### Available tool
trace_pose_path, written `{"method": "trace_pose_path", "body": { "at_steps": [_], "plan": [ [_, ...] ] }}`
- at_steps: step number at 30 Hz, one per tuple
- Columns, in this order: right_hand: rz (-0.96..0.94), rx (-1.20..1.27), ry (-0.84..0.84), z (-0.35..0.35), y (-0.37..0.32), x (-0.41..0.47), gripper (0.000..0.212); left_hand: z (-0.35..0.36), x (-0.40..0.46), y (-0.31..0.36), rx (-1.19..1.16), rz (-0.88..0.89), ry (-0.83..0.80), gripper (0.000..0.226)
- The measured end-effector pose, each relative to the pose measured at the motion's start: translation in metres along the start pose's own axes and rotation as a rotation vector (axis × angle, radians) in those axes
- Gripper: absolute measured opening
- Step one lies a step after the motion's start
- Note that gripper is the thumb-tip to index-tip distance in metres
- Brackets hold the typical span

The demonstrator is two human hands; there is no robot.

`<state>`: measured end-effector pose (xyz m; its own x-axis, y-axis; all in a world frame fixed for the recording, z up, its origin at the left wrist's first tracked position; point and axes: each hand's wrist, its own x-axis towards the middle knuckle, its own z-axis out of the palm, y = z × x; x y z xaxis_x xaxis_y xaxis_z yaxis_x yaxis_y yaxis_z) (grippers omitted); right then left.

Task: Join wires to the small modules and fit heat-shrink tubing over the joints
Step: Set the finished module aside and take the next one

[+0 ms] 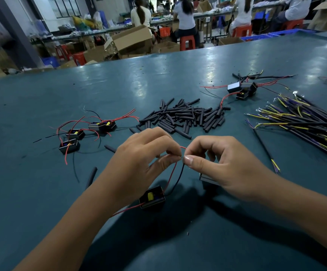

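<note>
No text, label, brand or number is legible on anything here

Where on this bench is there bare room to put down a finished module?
Bare table shows at near left, below the left module cluster, and across the far middle beyond the heat-shrink tubing pile. It is crowded at right around the cable bundle, and between both hands.

A single head-worn wide-angle camera looks forward and down, close over a green worktable (178,79), workshop beyond.
</note>
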<state>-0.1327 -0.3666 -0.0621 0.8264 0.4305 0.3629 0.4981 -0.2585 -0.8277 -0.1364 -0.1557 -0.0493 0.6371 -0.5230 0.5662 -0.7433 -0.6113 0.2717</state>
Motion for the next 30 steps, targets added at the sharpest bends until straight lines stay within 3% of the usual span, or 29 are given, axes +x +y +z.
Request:
{"method": "trace_pose_path", "body": {
  "at_steps": [6,11,13,17,22,24,30],
  "plan": [
    [-0.042,-0.096,0.030,-0.002,0.001,-0.001,0.011,0.001,-0.001,0.011,-0.149,-0.239,0.009,0.012],
    [-0.181,-0.364,0.111,0.002,0.001,-0.002,0.010,0.014,0.003,0.019,-0.583,-0.676,0.028,0.022],
    [-0.185,-0.377,0.126,0.003,0.001,-0.002,0.009,0.015,0.003,0.020,-0.712,-0.766,0.042,0.025],
    [-0.140,-0.309,0.177,0.001,0.003,-0.001,0.012,0.012,0.002,0.021,-0.546,-0.610,0.087,0.030],
    [0.006,-0.125,0.143,-0.003,0.009,0.001,0.012,0.007,-0.003,0.017,-0.327,-0.431,-0.100,0.019],
    [0.010,-0.108,0.113,-0.003,0.010,0.001,0.010,0.008,-0.002,0.016,-0.274,-0.389,-0.083,0.009],
    [0.075,0.124,0.035,-0.010,0.013,0.002,0.008,0.011,-0.002,0.010,-0.534,-0.507,-0.017,0.007]
  ]
}}
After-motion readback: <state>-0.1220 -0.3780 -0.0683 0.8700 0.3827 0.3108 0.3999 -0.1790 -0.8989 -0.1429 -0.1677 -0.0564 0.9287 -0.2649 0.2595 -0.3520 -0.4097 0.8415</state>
